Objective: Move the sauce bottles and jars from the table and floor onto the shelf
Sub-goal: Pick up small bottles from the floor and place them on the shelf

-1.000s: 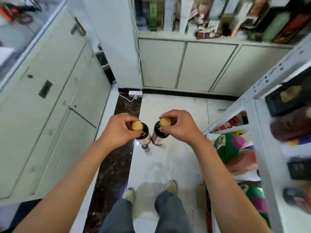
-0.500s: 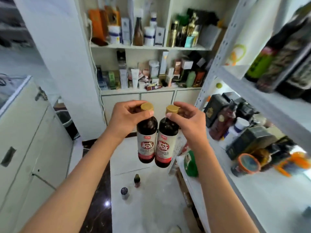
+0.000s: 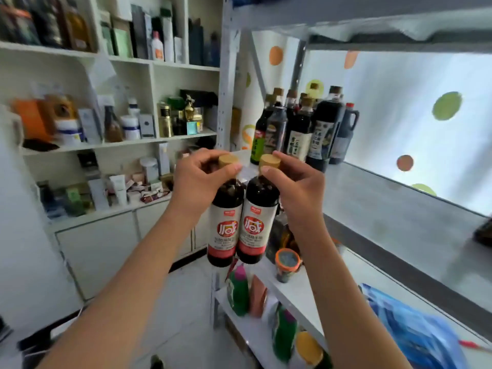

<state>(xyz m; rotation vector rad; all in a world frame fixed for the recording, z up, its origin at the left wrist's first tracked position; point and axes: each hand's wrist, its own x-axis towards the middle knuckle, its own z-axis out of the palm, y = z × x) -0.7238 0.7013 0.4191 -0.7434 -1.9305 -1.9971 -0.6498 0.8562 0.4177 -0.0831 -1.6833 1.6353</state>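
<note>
White built-in shelving (image 3: pixel 111 145) full of boxes and small jars covers the back wall, and a grey metal shelf (image 3: pixel 386 198) stands on the right side, with a dotted white sheet behind it. At the far left corner of this metal shelf a group of dark sauce bottles (image 3: pixel 298 129) stands upright, close together. In front of the shelf's near edge, the person holds two more bottles in the air, side by side and touching each other. The left hand (image 3: pixel 202 179) has its fingers curled round the neck of the left bottle (image 3: pixel 225 227), just below the gold cap. The right hand (image 3: pixel 295 187) grips the neck of the right bottle (image 3: pixel 255 225) in the same way, with the thumb against its gold cap. Both bottles hang nearly upright, are dark, and carry a white and red label with a large red character. On the lower white board of the shelf stands a small jar with an orange lid (image 3: pixel 287 265), and a blue plastic bag (image 3: pixel 415 334) lies near its right end. Green and pink packages (image 3: pixel 239 291) sit on the level below.
</note>
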